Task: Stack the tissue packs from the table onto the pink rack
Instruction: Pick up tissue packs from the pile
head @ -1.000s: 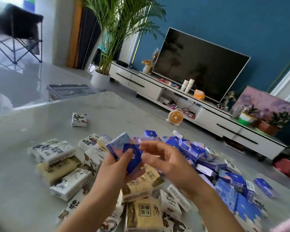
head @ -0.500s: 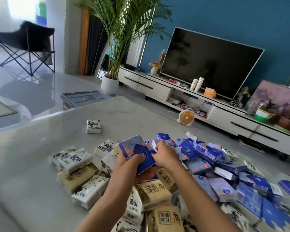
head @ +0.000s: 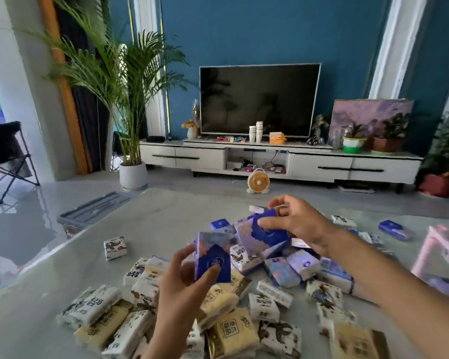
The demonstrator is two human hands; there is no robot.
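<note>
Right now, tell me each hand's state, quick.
Left hand: holding a blue tissue pack, upright.
Right hand: holding a second blue tissue pack.

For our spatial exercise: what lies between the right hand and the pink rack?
Head view: a white patterned pack and a blue pack lying on the table.

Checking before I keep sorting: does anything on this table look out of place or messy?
Yes. One white tissue pack lies alone on the table, apart from the jumbled pile, where the packs overlap and tilt at all angles. Nothing looks torn or spilled.
</note>
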